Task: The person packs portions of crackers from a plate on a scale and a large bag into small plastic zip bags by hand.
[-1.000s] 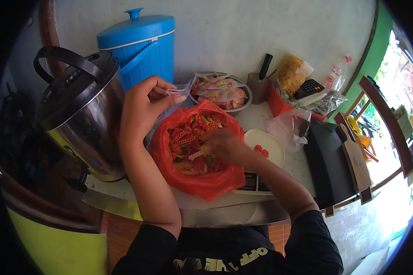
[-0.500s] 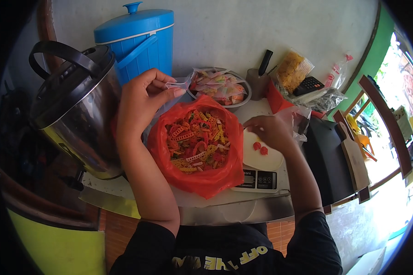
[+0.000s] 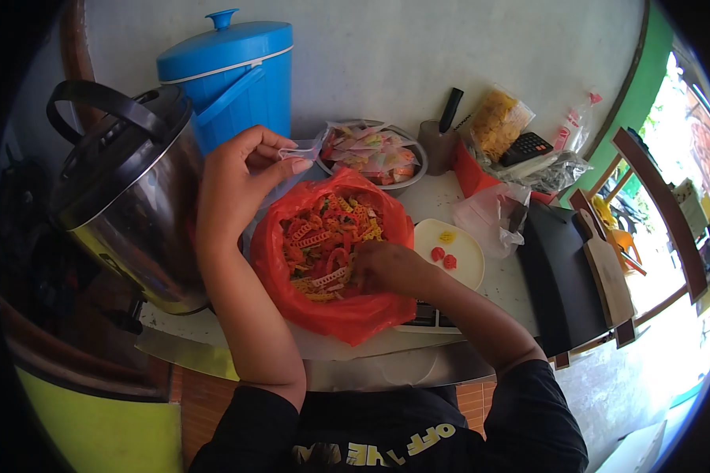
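Observation:
My left hand pinches the rim of a clear plastic bag between thumb and fingers, above the far left edge of a red plastic bag. That red bag stands wide-mouthed, full of colourful snack pieces, some ladder-shaped, in red, yellow and orange. Down among them at the bag's right side is my right hand; its fingertips are hidden, so any grip cannot be made out. Right of the bag, a white plate on a kitchen scale carries two red pieces and a yellow one.
Behind the red bag is a metal bowl of small filled packets. A steel canister and a blue lidded bucket crowd the left. To the right are a calculator, a pasta-like packet and a crumpled clear bag.
My right hand has moved left from the plate into the red bag, uncovering a yellow piece beside the two red ones. My left hand keeps its pinch on the clear bag.

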The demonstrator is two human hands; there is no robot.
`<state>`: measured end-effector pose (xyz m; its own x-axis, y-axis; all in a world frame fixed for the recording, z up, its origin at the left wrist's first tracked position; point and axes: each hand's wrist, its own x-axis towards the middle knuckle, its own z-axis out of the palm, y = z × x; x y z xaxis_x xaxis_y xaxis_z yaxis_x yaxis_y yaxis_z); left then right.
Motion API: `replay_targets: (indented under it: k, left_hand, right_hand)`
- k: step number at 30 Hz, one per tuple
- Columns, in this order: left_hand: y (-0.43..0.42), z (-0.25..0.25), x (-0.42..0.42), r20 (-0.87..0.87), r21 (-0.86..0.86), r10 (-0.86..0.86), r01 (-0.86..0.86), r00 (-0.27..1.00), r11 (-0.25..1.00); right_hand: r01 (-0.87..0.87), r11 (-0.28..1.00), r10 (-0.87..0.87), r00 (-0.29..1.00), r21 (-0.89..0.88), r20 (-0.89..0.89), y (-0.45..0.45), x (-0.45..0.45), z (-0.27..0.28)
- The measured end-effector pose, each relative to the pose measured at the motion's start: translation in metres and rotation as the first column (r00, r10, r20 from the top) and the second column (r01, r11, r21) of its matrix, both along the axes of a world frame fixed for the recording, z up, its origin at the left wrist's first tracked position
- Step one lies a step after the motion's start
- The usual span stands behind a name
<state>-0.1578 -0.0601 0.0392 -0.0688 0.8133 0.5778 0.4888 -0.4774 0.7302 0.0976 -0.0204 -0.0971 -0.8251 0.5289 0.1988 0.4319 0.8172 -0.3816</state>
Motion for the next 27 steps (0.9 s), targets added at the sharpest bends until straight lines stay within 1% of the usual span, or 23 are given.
replay_targets:
  k: [2, 5, 8, 11, 12, 14, 17, 19, 20, 23, 26, 27]
  left_hand:
    - [0.003, -0.001, 0.004, -0.02, 0.006, 0.001, -0.001, 1.0, 1.0]
    - [0.006, -0.002, 0.016, -0.034, 0.022, -0.027, 0.027, 0.999, 0.999]
    - [0.009, -0.001, 0.034, -0.043, 0.024, -0.06, 0.061, 0.997, 0.998]
    - [0.015, -0.002, 0.056, -0.008, 0.044, -0.126, 0.126, 0.992, 0.991]
    - [0.017, -0.004, 0.063, 0.013, 0.053, -0.153, 0.152, 0.988, 0.987]
    - [0.02, -0.007, 0.076, 0.036, 0.011, -0.174, 0.174, 0.984, 0.985]
    - [0.026, -0.016, 0.098, 0.063, -0.018, -0.223, 0.224, 0.973, 0.974]
    - [0.029, -0.022, 0.111, 0.077, -0.055, -0.258, 0.262, 0.963, 0.963]
    - [0.032, -0.026, 0.117, 0.087, -0.049, -0.315, 0.32, 0.945, 0.946]
    - [0.029, -0.031, 0.133, 0.099, -0.171, -0.342, 0.355, 0.934, 0.919]
    - [0.034, -0.041, 0.143, 0.111, -0.182, -0.403, 0.417, 0.909, 0.891]
    - [0.037, -0.046, 0.144, 0.124, -0.185, -0.427, 0.443, 0.896, 0.877]
  right_hand:
    - [0.062, 0.997, -0.062, 0.998, -0.036, 0.014, 0.002, 0.005, -0.003]
    - [0.091, 0.996, -0.091, 0.996, -0.001, 0.004, -0.001, 0.008, 0.004]
    - [0.087, 0.996, -0.086, 0.993, 0.005, -0.078, 0.004, 0.012, 0.001]
    - [-0.058, 0.967, -0.02, 0.953, -0.248, -0.303, 0.012, 0.031, 0.026]
    - [-0.04, 0.953, -0.055, 0.951, -0.299, -0.303, 0.014, 0.041, 0.039]
    - [-0.003, 0.917, -0.128, 0.945, -0.4, -0.3, 0.019, 0.067, 0.067]
    - [-0.045, 0.858, -0.197, 0.891, -0.512, -0.409, 0.029, 0.105, 0.087]
    - [-0.062, 0.862, -0.238, 0.828, -0.504, -0.508, 0.026, 0.119, 0.093]
    - [-0.071, 0.864, -0.255, 0.792, -0.499, -0.554, 0.024, 0.124, 0.097]
    - [-0.053, 0.885, -0.273, 0.747, -0.463, -0.607, 0.012, 0.131, 0.114]
    - [-0.052, 0.951, -0.204, 0.633, -0.304, -0.747, 0.004, 0.124, 0.115]
    - [-0.06, 0.958, -0.181, 0.635, -0.282, -0.751, 0.004, 0.123, 0.113]
